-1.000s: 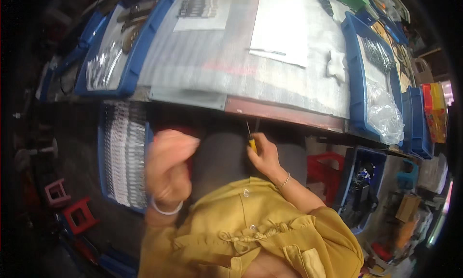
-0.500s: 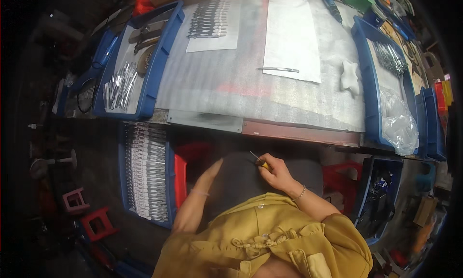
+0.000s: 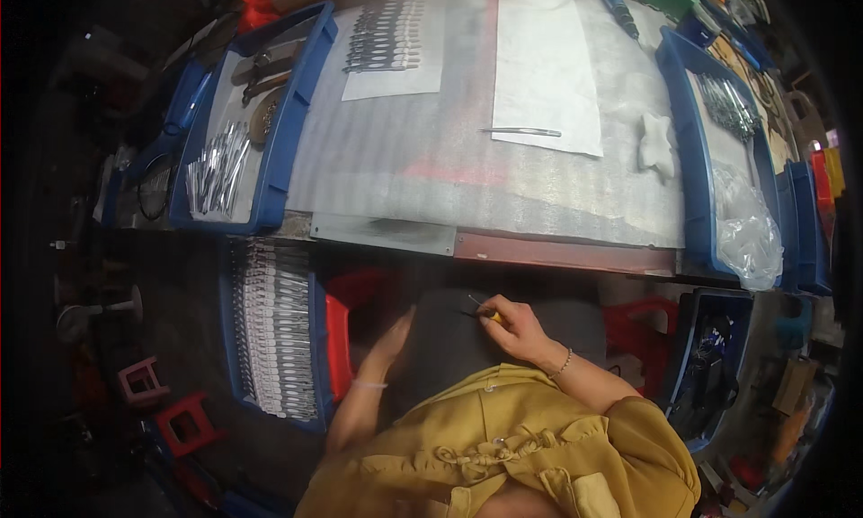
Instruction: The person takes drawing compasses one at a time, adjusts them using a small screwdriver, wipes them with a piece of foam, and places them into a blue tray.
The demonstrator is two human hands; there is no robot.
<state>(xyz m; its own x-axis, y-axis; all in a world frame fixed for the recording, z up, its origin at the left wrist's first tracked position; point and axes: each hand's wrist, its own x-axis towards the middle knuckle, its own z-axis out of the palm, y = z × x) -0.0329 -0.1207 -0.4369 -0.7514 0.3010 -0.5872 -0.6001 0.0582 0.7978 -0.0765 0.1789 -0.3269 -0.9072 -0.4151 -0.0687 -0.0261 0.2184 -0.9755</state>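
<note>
Held low over a dark-clad lap [image 3: 442, 338], beneath the front edge of the worktable [image 3: 566, 254], a yellow-handled tool [image 3: 495, 317] with a thin shaft is where we see the most risk. Its narrow tip points up and to the left, and in our judgement a sudden lift could snag it on the table edge, while a slack grip could let it slip onto the lap or down to the floor. Were the left hand [image 3: 389, 344] to swing across carelessly, we think that tip could prick it. A sideways jerk of the left forearm could also jolt the red stool [image 3: 337, 338] or the blue tray [image 3: 318, 356] beyond it, upsetting the close rows of slender pieces [image 3: 274, 325] there. We find the right hand [image 3: 511, 325] curled, thumb and fingers pinching the tool's handle. The left hand hangs near the left thigh, well apart from the tool; its fingers are dim and blurred, and we cannot tell how far they are spread or whether they hold anything.
</note>
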